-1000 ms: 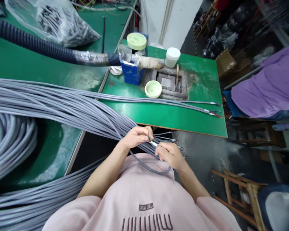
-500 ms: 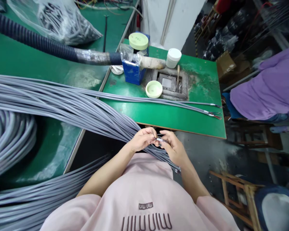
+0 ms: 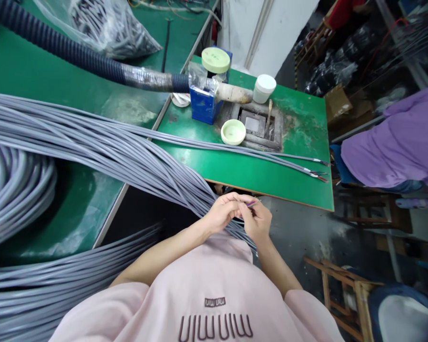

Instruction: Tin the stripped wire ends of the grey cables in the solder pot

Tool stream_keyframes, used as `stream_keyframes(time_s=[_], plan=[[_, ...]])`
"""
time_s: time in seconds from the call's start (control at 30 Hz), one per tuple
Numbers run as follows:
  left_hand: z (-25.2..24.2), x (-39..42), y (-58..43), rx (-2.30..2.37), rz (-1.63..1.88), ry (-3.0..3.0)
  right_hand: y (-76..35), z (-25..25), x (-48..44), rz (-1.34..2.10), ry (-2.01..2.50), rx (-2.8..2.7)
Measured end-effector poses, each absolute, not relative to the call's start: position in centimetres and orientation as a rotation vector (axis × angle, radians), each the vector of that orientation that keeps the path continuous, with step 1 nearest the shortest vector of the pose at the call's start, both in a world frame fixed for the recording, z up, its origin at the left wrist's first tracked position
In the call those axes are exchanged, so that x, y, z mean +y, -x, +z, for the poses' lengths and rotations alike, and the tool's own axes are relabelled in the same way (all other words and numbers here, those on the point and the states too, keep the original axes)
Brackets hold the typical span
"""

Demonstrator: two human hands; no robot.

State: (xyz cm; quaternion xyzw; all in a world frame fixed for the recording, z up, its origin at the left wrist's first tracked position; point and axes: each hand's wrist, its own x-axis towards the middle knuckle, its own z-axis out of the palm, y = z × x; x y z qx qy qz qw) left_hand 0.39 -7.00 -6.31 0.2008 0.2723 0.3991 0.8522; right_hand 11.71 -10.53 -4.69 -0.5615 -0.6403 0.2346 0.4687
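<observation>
My left hand (image 3: pixel 224 211) and my right hand (image 3: pixel 258 222) meet in front of my shirt, fingertips touching. Thin coloured wires (image 3: pixel 251 204) at a cable's end stick out between the fingers of my right hand, which pinches them. My left hand is closed on the same cable end; most of the cable is hidden by its fingers. Just beneath the hands runs a thick bundle of grey cables (image 3: pixel 171 173). A few grey cables (image 3: pixel 271 159) lie across the green bench, their ends stripped to red and dark wires (image 3: pixel 318 175).
A solder pot (image 3: pixel 253 124) is set into the green bench (image 3: pixel 303 190). Around it stand a pale green dish (image 3: pixel 233 132), a white tub (image 3: pixel 264 88), a blue box (image 3: pixel 203 105) and a black hose (image 3: pixel 92 64). A person in purple (image 3: pixel 395 137) is at right, above a wooden stool (image 3: pixel 364 299).
My left hand has moved right to meet my right hand. The wires, which pointed left, now point right out of the right fingers. The view has shifted slightly.
</observation>
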Motion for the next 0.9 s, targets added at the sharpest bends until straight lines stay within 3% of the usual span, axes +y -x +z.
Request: stream_keyframes(time_s=[0.23, 0.6, 0.9], plan=[[-5.5, -6.5, -1.5, 0.662, 1.114, -0.53, -12.0, -4.9, -9.4, 0.43, 1.432, -1.522], [-4.9, -5.3, 0.4, 0.806, 1.301, -0.802, -12.2, -2.4, -6.9, 0.497, 1.436, -1.599], [-6.2, -0.4, 6.9, 1.287, 1.394, -1.812, -14.3, 4.2, 3.3, 0.157, 1.441, -1.967]])
